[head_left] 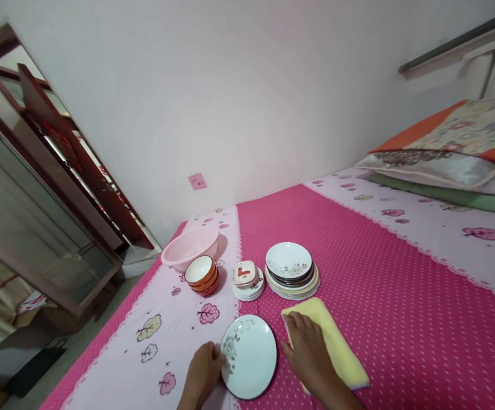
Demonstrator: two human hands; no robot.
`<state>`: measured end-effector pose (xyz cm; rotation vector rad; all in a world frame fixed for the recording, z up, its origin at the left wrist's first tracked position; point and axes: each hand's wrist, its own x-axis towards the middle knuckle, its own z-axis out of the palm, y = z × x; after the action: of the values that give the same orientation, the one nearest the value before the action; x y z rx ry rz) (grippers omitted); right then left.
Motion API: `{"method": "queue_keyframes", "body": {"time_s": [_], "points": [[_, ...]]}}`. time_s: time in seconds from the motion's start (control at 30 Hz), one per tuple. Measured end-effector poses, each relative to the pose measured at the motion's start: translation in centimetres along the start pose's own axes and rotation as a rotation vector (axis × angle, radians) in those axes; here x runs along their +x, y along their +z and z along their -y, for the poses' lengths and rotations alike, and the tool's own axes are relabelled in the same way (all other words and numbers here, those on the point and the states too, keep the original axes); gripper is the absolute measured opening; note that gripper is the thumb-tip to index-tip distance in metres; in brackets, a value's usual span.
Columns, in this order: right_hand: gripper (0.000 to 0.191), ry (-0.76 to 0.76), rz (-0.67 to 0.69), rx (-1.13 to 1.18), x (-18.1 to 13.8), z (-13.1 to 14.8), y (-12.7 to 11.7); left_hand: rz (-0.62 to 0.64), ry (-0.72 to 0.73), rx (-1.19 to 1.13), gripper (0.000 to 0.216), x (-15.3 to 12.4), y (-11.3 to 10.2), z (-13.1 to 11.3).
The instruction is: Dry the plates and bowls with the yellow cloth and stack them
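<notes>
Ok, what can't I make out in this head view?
In the head view:
Left hand: fingertips, hidden by its curled knuckles.
Yellow cloth: part beneath the right hand, which covers it.
Tall plate stack: faces below its top plate, which covers them.
Pink wall plate: markings, too small.
Pillows: far ends, cut off by the right edge.

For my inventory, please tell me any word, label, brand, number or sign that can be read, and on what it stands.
No text can be read.
Wall panel: dark marks, too small to read.
Square dish: red mark, too blurred to read.
Plate at the left hand: flower pattern, no text seen.
</notes>
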<state>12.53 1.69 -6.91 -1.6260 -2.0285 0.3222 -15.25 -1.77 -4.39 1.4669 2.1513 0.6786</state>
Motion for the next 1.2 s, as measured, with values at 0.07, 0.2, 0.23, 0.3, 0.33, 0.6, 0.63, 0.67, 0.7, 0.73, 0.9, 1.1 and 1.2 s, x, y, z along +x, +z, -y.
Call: {"method": "queue_keyframes", "body": {"time_s": [0.07, 0.2, 0.23, 0.3, 0.33, 0.6, 0.63, 0.67, 0.7, 0.73, 0.9, 1.1, 1.2], "points": [[0.049, 0.003, 0.003, 0.009, 0.1, 0.0, -0.2, 0.125, -0.037, 0.000, 0.029, -1.8, 0.3, 0.6], [0.046, 0.004, 0.013, 0.027, 0.1, 0.0, -0.4, 0.119, -0.022, -0.026, 0.043, -2.4, 0.1, 0.3], [0.046, 0.006, 0.015, 0.028, 0.1, 0.0, -0.5, 0.063, 0.011, -0.036, 0.043, -1.8, -0.1, -0.1], [0.046, 0.012, 0.018, 0.028, 0.2, 0.1, -0.7, -0.020, 0.077, -0.063, 0.041, -0.1, -0.5, -1.2], [0.047, 0.016, 0.020, 0.028, 0.2, 0.1, -0.8, -0.018, 0.107, -0.084, 0.039, 0.8, -0.4, -1.9], [0.047, 0.020, 0.027, 0.032, 0.4, 0.2, -1.3, 0.227, 0.181, -0.111, 0.029, 5.5, 2.1, -6.8], [0.047, 0.020, 0.026, 0.034, 0.4, 0.1, -1.2, 0.278, 0.161, -0.123, 0.031, 5.7, 2.0, -7.0], [0.047, 0.020, 0.024, 0.035, 0.4, 0.1, -1.1, 0.338, 0.137, -0.140, 0.034, 5.8, 1.8, -7.1], [0.047, 0.020, 0.022, 0.037, 0.4, 0.0, -1.0, 0.401, 0.111, -0.161, 0.038, 5.7, 1.6, -7.2], [0.048, 0.021, 0.021, 0.038, 0.5, -0.1, -0.9, 0.461, 0.084, -0.185, 0.042, 5.6, 1.4, -7.2], [0.046, 0.024, 0.011, 0.054, 0.7, -0.3, -0.6, 0.599, -0.020, -0.378, 0.056, 3.7, 1.0, -7.2], [0.043, 0.038, 0.017, 0.068, 0.7, -0.6, -1.0, 0.403, -0.086, -0.715, 0.046, 1.7, -1.0, -8.1], [0.048, 0.029, 0.015, 0.077, 0.6, -0.6, -1.1, 0.282, -0.111, -0.898, 0.052, 1.7, -2.2, -9.3]]}}
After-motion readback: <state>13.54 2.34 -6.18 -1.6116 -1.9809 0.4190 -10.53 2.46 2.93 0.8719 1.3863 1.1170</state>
